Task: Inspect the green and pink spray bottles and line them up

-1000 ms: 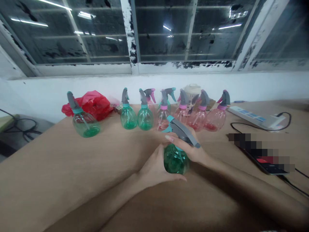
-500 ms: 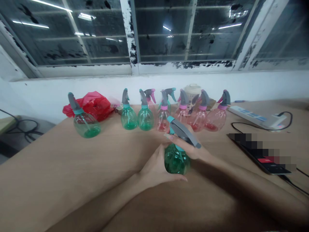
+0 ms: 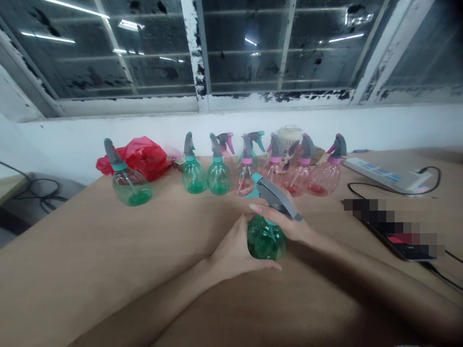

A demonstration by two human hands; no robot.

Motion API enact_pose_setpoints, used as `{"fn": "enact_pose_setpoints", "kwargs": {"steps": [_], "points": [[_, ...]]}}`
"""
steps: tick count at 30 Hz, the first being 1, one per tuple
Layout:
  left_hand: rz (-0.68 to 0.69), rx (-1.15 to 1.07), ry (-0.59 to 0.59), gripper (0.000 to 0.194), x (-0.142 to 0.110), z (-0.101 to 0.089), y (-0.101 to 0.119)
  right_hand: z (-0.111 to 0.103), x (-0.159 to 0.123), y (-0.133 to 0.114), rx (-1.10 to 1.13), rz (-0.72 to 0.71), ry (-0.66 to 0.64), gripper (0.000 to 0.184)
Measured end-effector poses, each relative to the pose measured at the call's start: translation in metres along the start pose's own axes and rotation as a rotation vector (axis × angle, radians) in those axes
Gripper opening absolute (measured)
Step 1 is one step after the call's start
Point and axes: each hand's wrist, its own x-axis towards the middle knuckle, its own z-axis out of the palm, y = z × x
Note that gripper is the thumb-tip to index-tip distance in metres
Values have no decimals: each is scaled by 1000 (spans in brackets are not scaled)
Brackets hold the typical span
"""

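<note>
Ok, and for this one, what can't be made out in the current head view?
All in the head view:
- Left hand: fingers mostly hidden behind the held green bottle.
- Phone: screen largely covered by pixelation.
- Cream container: base hidden by the pink bottles before it.
- Black cable: cut off by the right edge, so its far end is unknown.

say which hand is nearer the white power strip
Right. The right hand, at the neck of the held green spray bottle, is left of the power strip; the left hand, on the bottle's body, is farther left.
</note>
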Motion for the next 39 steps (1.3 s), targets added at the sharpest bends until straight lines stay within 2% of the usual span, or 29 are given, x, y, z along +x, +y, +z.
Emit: {"fn": "enact_pose_setpoints", "kwargs": {"steps": [6,12,17,24,29,35,39], "points": [[-26,-11,-12,94,0,0,0,-1,3,-3,95,-69,-56,30],[-31,-1,-15,92,0,0,1,-3,3,-2,74,-12,-95,23],[-14,-2,-15,94,0,-1,1,-1,2,-3,31,-11,-54,22],[-40,30,-1,107,-1,0,4,-3,3,-5,-16,34,-71,15],[-57,46,-9,108,-2,1,4,-2,3,-5,-56,3,-58,15],[-61,56,-28,103,-3,2,-2,-1,4,-5,21,4,-50,14],[-67,59,25,97,-7,6,-3,0,4,-2,32,-16,-25,17]]}}
